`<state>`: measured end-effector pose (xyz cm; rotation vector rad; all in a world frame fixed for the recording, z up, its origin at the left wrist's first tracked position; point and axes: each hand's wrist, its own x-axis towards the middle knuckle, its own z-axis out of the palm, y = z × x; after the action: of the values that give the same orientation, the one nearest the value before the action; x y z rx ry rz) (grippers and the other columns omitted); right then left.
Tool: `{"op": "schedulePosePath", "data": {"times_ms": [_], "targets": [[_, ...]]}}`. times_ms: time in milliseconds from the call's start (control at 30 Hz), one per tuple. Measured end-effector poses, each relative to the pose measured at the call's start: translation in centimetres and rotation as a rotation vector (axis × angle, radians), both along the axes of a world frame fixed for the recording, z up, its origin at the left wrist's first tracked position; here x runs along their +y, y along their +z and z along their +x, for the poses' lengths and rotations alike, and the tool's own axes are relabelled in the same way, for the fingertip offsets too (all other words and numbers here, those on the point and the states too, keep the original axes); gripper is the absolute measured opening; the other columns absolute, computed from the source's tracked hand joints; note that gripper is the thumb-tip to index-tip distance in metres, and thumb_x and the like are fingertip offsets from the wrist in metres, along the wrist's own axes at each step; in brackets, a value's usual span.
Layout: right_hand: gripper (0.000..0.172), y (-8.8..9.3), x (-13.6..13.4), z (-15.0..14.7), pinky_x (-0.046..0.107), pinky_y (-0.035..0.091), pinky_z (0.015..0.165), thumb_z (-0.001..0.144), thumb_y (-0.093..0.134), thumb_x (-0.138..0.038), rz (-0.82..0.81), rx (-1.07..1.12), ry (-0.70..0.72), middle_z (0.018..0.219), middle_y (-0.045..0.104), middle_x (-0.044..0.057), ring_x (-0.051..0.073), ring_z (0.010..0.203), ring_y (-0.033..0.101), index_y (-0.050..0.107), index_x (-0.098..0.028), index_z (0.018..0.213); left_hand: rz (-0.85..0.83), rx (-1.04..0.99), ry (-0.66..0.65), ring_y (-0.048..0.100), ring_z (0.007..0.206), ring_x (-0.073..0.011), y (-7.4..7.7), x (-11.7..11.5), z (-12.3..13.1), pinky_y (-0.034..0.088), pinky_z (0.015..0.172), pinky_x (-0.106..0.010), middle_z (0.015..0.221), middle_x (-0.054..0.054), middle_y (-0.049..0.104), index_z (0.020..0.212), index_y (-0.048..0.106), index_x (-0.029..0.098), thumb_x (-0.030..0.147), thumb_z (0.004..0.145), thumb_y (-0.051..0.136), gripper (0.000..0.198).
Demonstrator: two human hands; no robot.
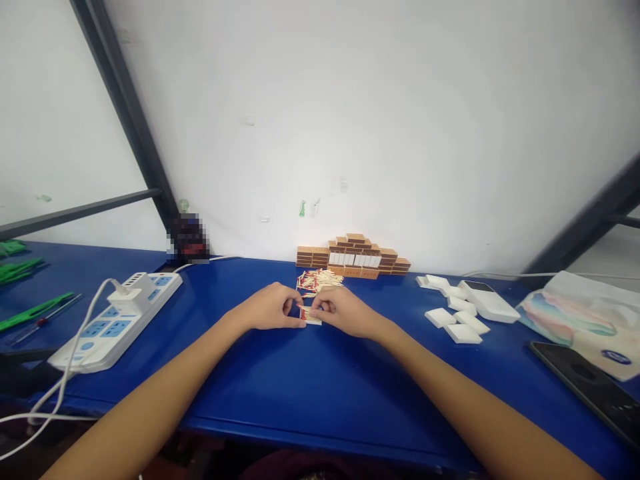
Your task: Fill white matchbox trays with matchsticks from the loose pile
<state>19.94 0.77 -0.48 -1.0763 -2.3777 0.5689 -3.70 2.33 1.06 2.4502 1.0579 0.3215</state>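
Observation:
A small white matchbox tray (313, 321) with some matches in it lies on the blue table between my hands. My left hand (274, 307) is at its left side, thumb and fingers curved round the tray's end. From the right, my right hand (345, 310) has its fingers pinched together over the tray, on matches with red heads. Right behind the tray is a loose pile of matches (320, 281). Stacked brown matchboxes (355, 257) stand behind the pile against the wall.
Several white trays (463, 333) and a white device (487, 303) lie to the right, near a plastic packet (580, 320) and a black phone (585, 380). On the left are a power strip (120, 323) with cables, green tools (37, 310) and a screwdriver (45, 321).

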Motion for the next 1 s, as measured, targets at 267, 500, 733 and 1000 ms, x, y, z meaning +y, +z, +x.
{"op": "schedulePosePath", "data": {"times_ms": [267,500,733,1000], "targets": [[0.009,0.0,-0.3,0.1,0.024,0.033,0.064,0.091,0.068,-0.022,0.122,-0.113,-0.047,0.076,0.062,0.000,0.012,0.069,0.052,0.073,-0.019,0.085,0.028,0.001,0.006,0.059,0.057,-0.0142,0.0,-0.1,0.0,0.036,0.055,-0.026,0.065,0.002,0.065,0.105,0.074,0.019,0.054,0.077,0.077,0.045],[0.010,0.5,-0.3,0.6,0.025,0.034,0.065,0.092,0.066,-0.022,0.177,-0.145,-0.034,0.079,0.062,0.001,0.013,0.070,0.053,0.074,-0.019,0.086,0.042,0.013,0.007,0.059,0.056,-0.0140,0.1,-0.1,0.1,0.035,0.055,-0.026,0.064,0.002,0.065,0.105,0.075,0.020,0.054,0.078,0.077,0.043],[0.012,1.4,-0.7,0.7,0.026,0.034,0.065,0.092,0.066,-0.022,0.197,-0.183,-0.049,0.080,0.061,0.002,0.014,0.071,0.053,0.075,-0.019,0.084,0.037,0.005,0.002,0.059,0.057,-0.0138,0.1,-0.1,0.1,0.036,0.055,-0.025,0.064,0.002,0.065,0.105,0.074,0.020,0.053,0.079,0.076,0.042],[0.007,1.3,-0.6,1.0,0.026,0.031,0.064,0.087,0.070,-0.022,0.200,-0.225,-0.019,0.075,0.062,0.001,0.013,0.068,0.052,0.074,-0.020,0.082,0.058,0.033,0.009,0.059,0.059,-0.0149,0.1,0.0,0.1,0.035,0.056,-0.026,0.067,0.001,0.066,0.103,0.074,0.021,0.057,0.079,0.075,0.043]]}}
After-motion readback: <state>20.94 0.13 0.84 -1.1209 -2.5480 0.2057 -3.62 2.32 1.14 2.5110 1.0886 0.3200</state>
